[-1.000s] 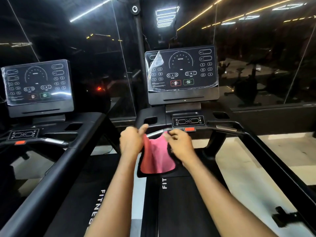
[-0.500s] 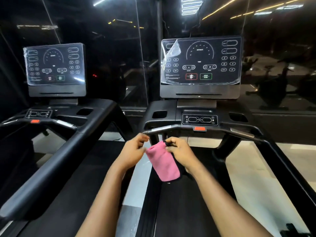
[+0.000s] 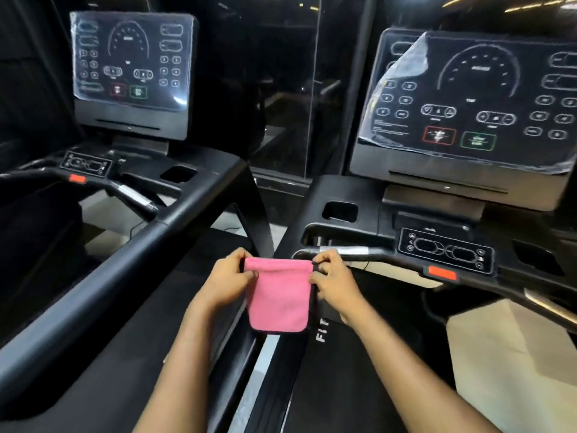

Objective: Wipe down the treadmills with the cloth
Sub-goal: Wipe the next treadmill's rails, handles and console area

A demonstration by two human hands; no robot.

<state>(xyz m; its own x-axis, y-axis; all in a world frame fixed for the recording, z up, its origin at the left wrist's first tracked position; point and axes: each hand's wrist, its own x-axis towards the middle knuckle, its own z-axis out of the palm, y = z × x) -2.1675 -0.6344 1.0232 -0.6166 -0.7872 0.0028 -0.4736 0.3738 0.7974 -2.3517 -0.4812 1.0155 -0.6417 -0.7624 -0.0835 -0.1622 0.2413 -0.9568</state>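
Pink cloth [image 3: 278, 295] with a dark trim hangs folded in the air between two treadmills, over the gap where the left treadmill [image 3: 187, 198] and the right treadmill [image 3: 368, 354] stand side by side. Its top edge is stretched flat between both hands: the left hand [image 3: 226, 281] pinches the upper left corner and the right hand [image 3: 332, 278] pinches the upper right corner, fingers closed on the fabric. Just beyond the right hand runs the right treadmill's handlebar [image 3: 359, 252], and each machine's console [image 3: 468, 98] carries a plastic film, peeled at one corner on the right one.
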